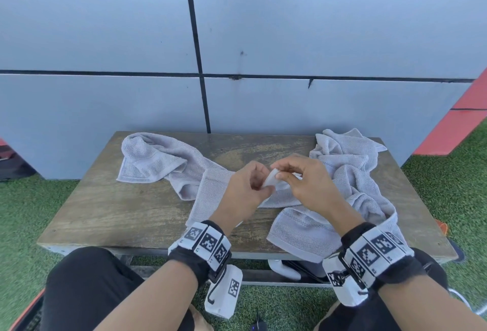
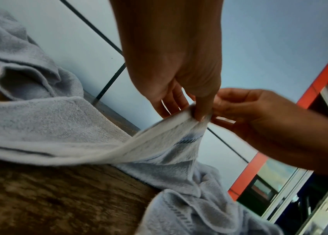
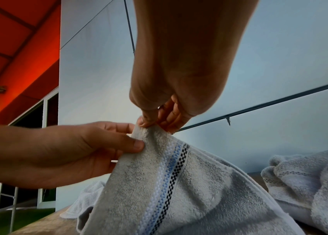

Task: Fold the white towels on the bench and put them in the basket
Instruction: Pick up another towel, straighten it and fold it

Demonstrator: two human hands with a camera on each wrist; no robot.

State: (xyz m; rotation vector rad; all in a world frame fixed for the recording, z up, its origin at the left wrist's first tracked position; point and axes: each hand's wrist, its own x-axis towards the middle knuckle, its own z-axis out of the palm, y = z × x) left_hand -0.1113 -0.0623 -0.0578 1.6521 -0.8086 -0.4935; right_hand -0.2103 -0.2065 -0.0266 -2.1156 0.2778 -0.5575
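Left hand (image 1: 249, 186) and right hand (image 1: 303, 180) both pinch one towel (image 3: 179, 182) corner above the tabletop (image 1: 110, 209). Advice: slide the grips apart along the hem, pull taut, then fold.

Grey panelled wall (image 1: 316, 27) rises behind green turf (image 1: 448, 186).

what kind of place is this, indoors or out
Probably outdoors, beside a building, perhaps a sports ground: green artificial turf underfoot, a grey panelled wall behind the wooden bench, and red cladding.

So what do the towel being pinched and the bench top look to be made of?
Towel: looks like cotton terry, with a looped nubby pile and a flat woven blue-and-dark checked band. Bench top: seems to be weathered, matte wood, with visible grain and dark stains.
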